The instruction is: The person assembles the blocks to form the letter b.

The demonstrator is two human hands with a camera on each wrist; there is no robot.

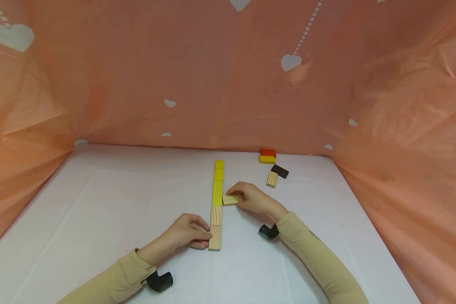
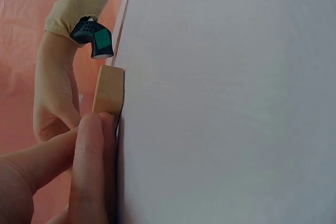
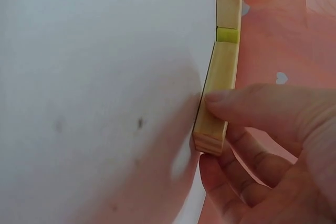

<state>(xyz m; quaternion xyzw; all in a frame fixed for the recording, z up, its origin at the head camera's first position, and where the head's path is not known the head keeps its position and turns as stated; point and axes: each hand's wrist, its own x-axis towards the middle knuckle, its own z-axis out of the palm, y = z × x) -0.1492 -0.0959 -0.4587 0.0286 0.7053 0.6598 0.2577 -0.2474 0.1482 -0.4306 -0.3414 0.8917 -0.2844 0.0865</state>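
Five-block row, seen head-on, runs away from me: a plain wooden block [image 1: 214, 242] nearest, a striped wooden block [image 1: 215, 215], then yellow blocks [image 1: 217, 193] at the far end. My left hand [image 1: 184, 231] is at the row's near left, its fingertips touching the side of the plain block. In the left wrist view its fingers [image 2: 89, 161] cover part of that block. My right hand [image 1: 254, 198] pinches another wooden block [image 1: 229, 201] between thumb and fingers. That block lies crosswise, its left end right at the yellow block's side.
At the back right, a red block [image 1: 267, 152] lies behind a yellow block [image 1: 267, 159]. Closer in, a dark block [image 1: 280, 171] meets a striped block [image 1: 272, 179]. A pink curtain [image 1: 213, 84] with hearts surrounds the white table [image 1: 118, 202] at the back and sides.
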